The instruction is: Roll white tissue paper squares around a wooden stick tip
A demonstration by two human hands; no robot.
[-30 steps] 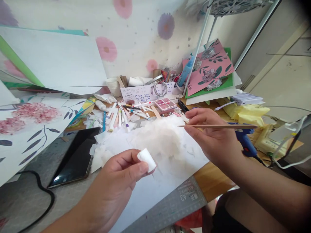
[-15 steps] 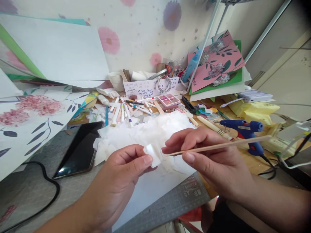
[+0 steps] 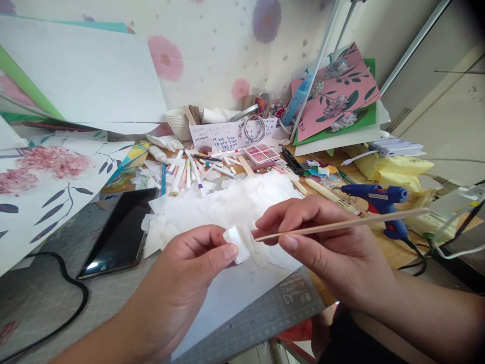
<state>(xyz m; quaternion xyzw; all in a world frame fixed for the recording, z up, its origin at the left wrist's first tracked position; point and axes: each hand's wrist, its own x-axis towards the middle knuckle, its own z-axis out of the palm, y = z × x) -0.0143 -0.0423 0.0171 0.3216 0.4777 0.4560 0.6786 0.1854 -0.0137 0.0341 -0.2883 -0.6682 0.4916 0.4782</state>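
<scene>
My left hand (image 3: pixel 197 273) pinches a small folded white pad (image 3: pixel 237 243), which looks like cotton or tissue, between thumb and fingers. A thin wooden stick (image 3: pixel 352 221) lies between the thumb and fingers of my right hand (image 3: pixel 318 237). Its tapered end points left and stops just short of the pad; its other end sticks out past the right hand. Below and behind both hands, torn white tissue pieces (image 3: pixel 261 194) are heaped on a white sheet of paper (image 3: pixel 231 308), which rests on a grey cutting mat (image 3: pixel 276 308).
A dark phone (image 3: pixel 117 232) and a black cable (image 3: pixel 71 283) lie to the left. Several markers (image 3: pixel 195 177) and a pink palette (image 3: pixel 261 154) crowd the back. At right is a blue glue gun (image 3: pixel 379 197). Flower pictures stand left (image 3: pixel 56 202) and right (image 3: pixel 341 91).
The stick's tapered end has come slightly closer to the pad, and the right thumb sits a little further left. The left hand's hold is the same; the view has shifted slightly.
</scene>
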